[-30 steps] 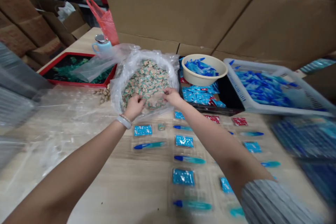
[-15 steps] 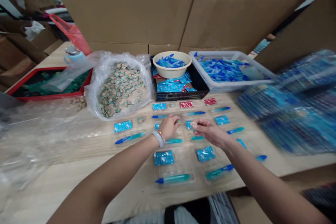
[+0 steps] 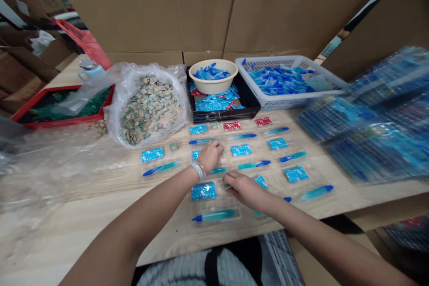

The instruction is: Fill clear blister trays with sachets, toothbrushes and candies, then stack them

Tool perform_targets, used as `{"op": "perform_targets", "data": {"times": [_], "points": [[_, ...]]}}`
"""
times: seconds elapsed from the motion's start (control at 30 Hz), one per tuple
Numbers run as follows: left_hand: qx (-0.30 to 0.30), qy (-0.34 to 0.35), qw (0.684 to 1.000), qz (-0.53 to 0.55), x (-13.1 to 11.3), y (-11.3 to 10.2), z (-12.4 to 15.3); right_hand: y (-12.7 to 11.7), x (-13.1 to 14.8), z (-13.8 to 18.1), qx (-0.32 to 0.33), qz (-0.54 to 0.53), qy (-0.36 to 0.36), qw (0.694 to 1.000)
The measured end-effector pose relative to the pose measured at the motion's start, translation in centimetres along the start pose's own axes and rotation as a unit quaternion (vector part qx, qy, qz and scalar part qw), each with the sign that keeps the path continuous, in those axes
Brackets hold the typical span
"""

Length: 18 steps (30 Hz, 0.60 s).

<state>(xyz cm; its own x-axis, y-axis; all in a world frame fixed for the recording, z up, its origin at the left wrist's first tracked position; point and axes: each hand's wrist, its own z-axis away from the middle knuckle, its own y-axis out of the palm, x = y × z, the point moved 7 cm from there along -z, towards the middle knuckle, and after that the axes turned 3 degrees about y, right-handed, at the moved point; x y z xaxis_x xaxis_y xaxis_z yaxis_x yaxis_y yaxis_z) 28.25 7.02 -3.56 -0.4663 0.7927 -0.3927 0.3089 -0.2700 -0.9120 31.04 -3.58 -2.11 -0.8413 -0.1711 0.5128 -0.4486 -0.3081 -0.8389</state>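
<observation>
My left hand (image 3: pixel 210 156), with a pale bangle at the wrist, reaches down over a clear plastic tray in the middle row. Its fingers are bent together and hide whatever they hold. My right hand (image 3: pixel 241 186) is closed, palm down, at the right of a nearer tray. A small tan-and-green square piece (image 3: pixel 227 186) just shows at its fingertips. Beside that hand lies a blue patterned packet (image 3: pixel 203 191), with a blue-green pen (image 3: pixel 216 216) below it. Several more trays hold a pen and a packet each; one loose-looking square piece (image 3: pixel 173 146) sits left of my left hand.
A clear bag (image 3: pixel 112 123) of tan-and-green pieces stands behind. Near it are a black box (image 3: pixel 221 115) of packets, a cream bowl (image 3: pixel 213 86) of pens and a white basket (image 3: pixel 284 100) of pens. Filled packs (image 3: pixel 382 143) pile up at right; a red-rimmed tray (image 3: pixel 63 124) is at left.
My right hand has moved left and toward me, from the middle row to the nearer tray. My left hand stays over the middle row. The view has shifted slightly.
</observation>
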Motion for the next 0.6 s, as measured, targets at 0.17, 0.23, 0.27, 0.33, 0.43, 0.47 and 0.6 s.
{"op": "perform_targets", "data": {"times": [0.17, 0.23, 0.27, 0.33, 0.43, 0.47, 0.6], "points": [[-0.023, 0.017, 1.000, 0.006, -0.2, -0.4, 0.1, 0.2, 0.1, -0.4, 0.011, 0.048, 0.000, 0.999], [-0.033, 0.020, 0.999, 0.013, -0.4, -1.0, 0.4, 0.3, -0.1, -0.4, 0.004, 0.027, 0.005, 1.000], [-0.040, 0.021, 0.999, 0.020, -0.5, -1.4, 0.8, 0.4, -0.2, -0.3, -0.001, 0.020, 0.005, 1.000], [-0.053, 0.018, 0.998, 0.042, -0.9, -2.4, 2.0, 0.4, -0.3, -0.2, -0.013, 0.014, -0.001, 1.000], [-0.038, 0.001, 0.996, 0.077, -1.6, -3.1, 4.9, 0.0, -0.7, 0.0, -0.035, 0.002, -0.007, 0.999], [-0.023, -0.007, 0.996, 0.087, -1.9, -3.0, 5.9, -0.2, -0.9, 0.2, -0.045, -0.004, -0.002, 0.999], [0.029, -0.028, 0.994, 0.106, -3.4, -1.6, 8.5, -0.6, -2.0, 0.9, -0.064, -0.009, 0.044, 0.997]]}}
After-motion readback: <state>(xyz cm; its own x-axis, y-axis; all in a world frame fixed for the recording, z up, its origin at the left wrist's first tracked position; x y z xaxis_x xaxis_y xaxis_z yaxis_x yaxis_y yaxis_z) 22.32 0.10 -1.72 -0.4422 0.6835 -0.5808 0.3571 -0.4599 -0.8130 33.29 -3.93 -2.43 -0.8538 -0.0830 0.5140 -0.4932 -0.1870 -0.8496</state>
